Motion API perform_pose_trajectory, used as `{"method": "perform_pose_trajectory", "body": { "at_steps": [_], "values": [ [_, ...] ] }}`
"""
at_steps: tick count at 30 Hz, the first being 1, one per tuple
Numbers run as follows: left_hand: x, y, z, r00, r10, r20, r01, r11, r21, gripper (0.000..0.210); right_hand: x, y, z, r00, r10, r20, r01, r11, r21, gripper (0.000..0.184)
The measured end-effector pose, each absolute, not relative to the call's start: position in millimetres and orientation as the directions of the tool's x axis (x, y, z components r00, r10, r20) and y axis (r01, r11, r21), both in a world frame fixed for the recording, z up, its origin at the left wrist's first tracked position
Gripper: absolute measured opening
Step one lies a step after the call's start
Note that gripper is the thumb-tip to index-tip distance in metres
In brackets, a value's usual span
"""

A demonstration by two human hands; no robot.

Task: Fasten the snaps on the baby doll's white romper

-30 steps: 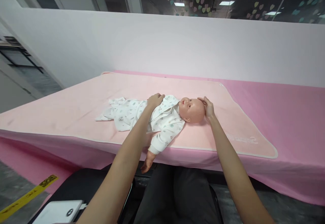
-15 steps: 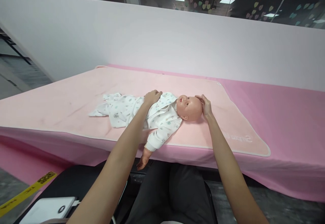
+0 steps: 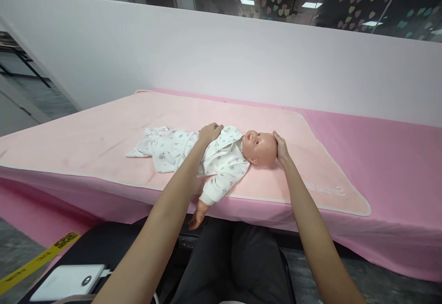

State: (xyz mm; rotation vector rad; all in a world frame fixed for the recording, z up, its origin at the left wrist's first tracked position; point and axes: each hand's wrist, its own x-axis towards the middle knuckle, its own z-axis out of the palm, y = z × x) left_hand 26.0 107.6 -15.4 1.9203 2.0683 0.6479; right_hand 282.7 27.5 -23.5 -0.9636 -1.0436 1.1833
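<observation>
A baby doll (image 3: 224, 159) in white printed clothes lies on its back on a peach-coloured mat (image 3: 103, 134), its head toward the right. My left hand (image 3: 210, 132) rests flat on the doll's torso, fingers stretched out toward its far side. Against the crown of the doll's bare head (image 3: 263, 149), my right hand (image 3: 281, 147) is curved, palm touching and fingers extended, not closed around it. The doll's near arm (image 3: 198, 214) hangs past the table edge; its far arm is hidden.
Pink cloth (image 3: 397, 170) covers the table beneath the mat. A white partition (image 3: 221, 55) stands behind it. At lower left, a white power bank (image 3: 69, 282) with a cable sits on a black seat (image 3: 100, 244), beside yellow tape (image 3: 37, 262).
My right hand's fingertips have drawn back from the top of the doll's head to its crown. My left hand stays on the torso. The view has shifted slightly.
</observation>
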Motion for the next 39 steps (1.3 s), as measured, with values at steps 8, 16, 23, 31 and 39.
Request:
{"method": "perform_pose_trajectory", "body": {
  "at_steps": [8,16,23,31,39],
  "values": [
    [26.0,107.6,-16.4,-0.104,0.987,0.120,0.877,0.035,0.479,0.043,281.3,25.0,-22.2,0.085,0.990,0.116,-0.242,0.134,-0.961,0.039],
    [27.0,106.3,-15.6,-0.103,0.987,0.122,0.883,0.035,0.467,0.044,284.4,31.1,-27.5,0.033,0.993,0.114,-0.263,0.118,-0.958,0.042],
    [26.6,106.3,-16.9,-0.101,0.986,0.131,0.876,0.026,0.482,0.043,288.5,36.0,-30.9,0.078,0.986,0.149,-0.233,0.163,-0.959,0.042],
    [26.6,105.5,-17.3,-0.100,0.988,0.120,0.872,0.029,0.489,0.043,289.7,36.8,-32.3,0.114,0.979,0.167,-0.202,0.188,-0.961,0.042],
    [26.9,105.1,-16.6,-0.103,0.987,0.127,0.878,0.030,0.479,0.043,292.2,43.3,-40.5,0.090,0.986,0.143,-0.213,0.159,-0.964,0.038]
  ]
}}
